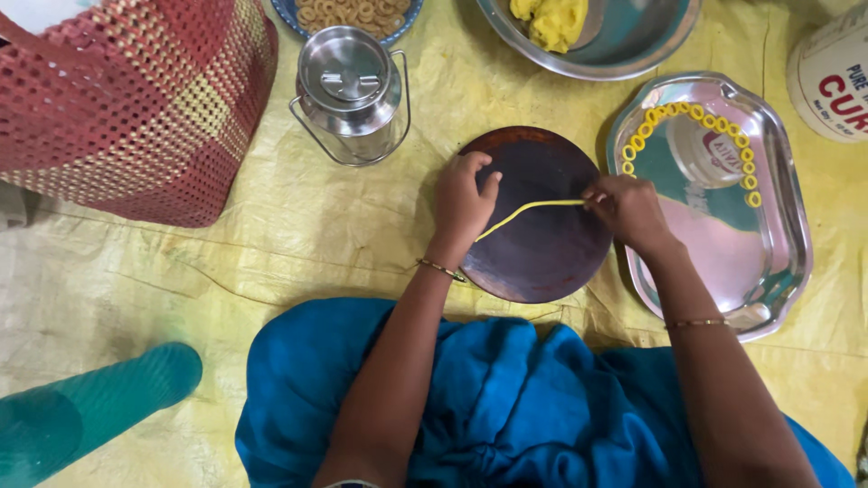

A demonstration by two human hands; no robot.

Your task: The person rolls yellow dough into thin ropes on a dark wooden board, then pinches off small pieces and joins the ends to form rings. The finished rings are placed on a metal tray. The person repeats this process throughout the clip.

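Yellow dough strand [529,209]: a thin rope stretched between both hands, lying across the board, thicker end under the left hand.
Left hand [461,201]: resting on the left part of the board, fingers curled down over the strand's lower end, pressing on it.
Right hand [627,208]: at the board's right edge, fingertips pinched together on the strand's other end.
Wooden board [542,258]: dark, round, flat on the sheet in front of the person's blue lap.
Steel tray [778,271]: just right of the board, its rim under the right wrist; small yellow dough rings [696,112] curve in a row along its upper part.
Steel can [351,90]: lidded, with a wire handle, up and left of the board.
Steel bowl [633,45]: above the board, holding a yellow dough lump [551,20].
Blue plate [348,18]: at the top edge, heaped with pale rings.
Red woven basket [136,99]: far left.
Yellow sheet [271,244]: crinkled, under everything.
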